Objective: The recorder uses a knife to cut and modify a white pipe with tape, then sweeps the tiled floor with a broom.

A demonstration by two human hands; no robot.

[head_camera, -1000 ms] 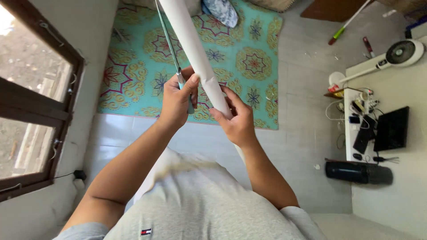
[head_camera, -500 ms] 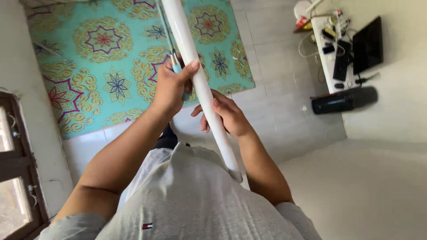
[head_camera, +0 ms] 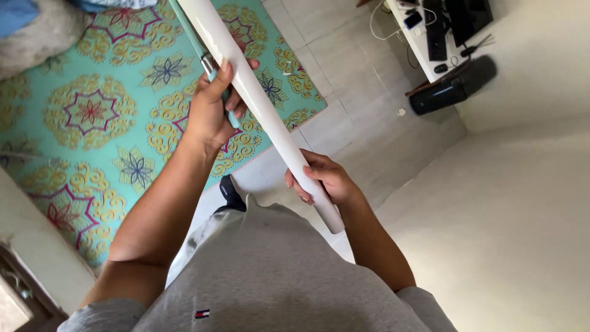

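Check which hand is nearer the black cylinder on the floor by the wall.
Right. The right hand grips the white roll low down, on the side toward the black cylinder; the left hand grips higher, over the patterned rug, farther off.

The person wears a light grey T-shirt (head_camera: 264, 276) with short sleeves; the sleeves end above the elbows, so both forearms are bare. On the chest of the shirt there is a small rectangular emblem (head_camera: 201, 314) in red, white and dark blue. The cloth makes soft folds near the collar. The left hand (head_camera: 212, 110) and the right hand (head_camera: 326, 181) have no gloves, and no ring, watch or bracelet shows on them. The fingernails are short.
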